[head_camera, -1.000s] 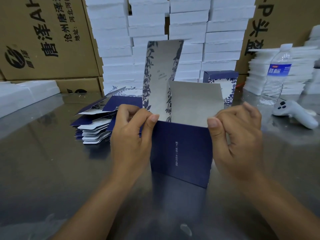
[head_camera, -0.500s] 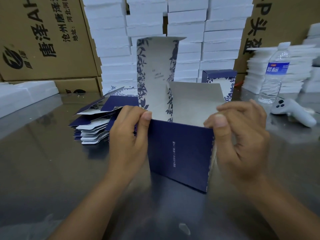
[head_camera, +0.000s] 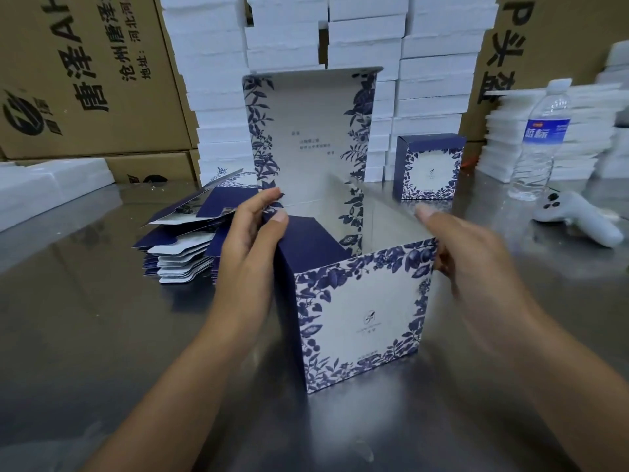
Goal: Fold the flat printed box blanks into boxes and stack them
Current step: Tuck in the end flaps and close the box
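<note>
- Table (head_camera: 85,335): steel, carries all items.
- Cartons (head_camera: 85,80), 10 o'clock: printed "唐泽" and "沧州".
- One open box (head_camera: 360,318), centre, lid flap upright; blue floral print, small text unreadable.
- Flat blanks (head_camera: 183,247), 9 o'clock: one stack, number uncountable.
- Left hand (head_camera: 248,253): grip pinching the open box's left wall.
- Right hand (head_camera: 476,264): blurred at its right edge; grip cannot be told.
- One finished box (head_camera: 429,166), 1 o'clock.
- One bottle (head_camera: 541,141), 2 o'clock, blue label.
</note>
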`<state>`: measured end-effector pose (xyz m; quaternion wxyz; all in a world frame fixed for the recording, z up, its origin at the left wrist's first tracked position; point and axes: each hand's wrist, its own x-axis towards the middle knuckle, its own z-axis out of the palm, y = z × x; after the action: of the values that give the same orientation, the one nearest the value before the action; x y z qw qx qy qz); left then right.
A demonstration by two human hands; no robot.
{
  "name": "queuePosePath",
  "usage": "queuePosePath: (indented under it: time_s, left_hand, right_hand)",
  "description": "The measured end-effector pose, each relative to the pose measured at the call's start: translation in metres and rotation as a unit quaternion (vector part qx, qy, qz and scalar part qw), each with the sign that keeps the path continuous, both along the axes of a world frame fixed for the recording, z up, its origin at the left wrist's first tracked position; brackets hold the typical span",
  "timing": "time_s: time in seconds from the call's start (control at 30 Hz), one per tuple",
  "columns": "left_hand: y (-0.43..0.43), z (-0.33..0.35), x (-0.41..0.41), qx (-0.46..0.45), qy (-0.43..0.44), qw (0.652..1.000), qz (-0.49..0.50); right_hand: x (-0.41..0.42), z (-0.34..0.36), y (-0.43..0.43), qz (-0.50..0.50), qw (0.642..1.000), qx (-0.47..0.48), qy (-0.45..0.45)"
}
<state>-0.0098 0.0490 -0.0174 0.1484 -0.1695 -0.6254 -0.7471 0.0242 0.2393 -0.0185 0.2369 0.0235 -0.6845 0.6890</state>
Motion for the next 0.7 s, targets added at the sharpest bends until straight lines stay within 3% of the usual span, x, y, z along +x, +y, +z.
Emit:
queuePosePath:
  time_s: [0.2,0.37,0.57,0.7]
  left_hand:
    - [0.000,0.001,-0.001,-0.007,0.008,1.000,-0.016]
    - [0.001,-0.001,-0.002,0.010,0.001,0.999,-0.042]
    - [0.003,-0.001,0.000,0.026,-0.009,0.998,-0.059]
    - [0.004,-0.001,0.000,0.034,-0.010,0.997,-0.072]
  right_hand:
    - [0.003,0.008,0.001,0.059,0.998,0.039,0.003]
    - [0.006,0.028,0.010,0.038,0.982,0.182,-0.007]
    - [0.007,0.047,0.016,0.061,0.941,0.320,-0.089]
    - [-0.003,0.063,0.017,0.091,0.921,0.343,-0.163]
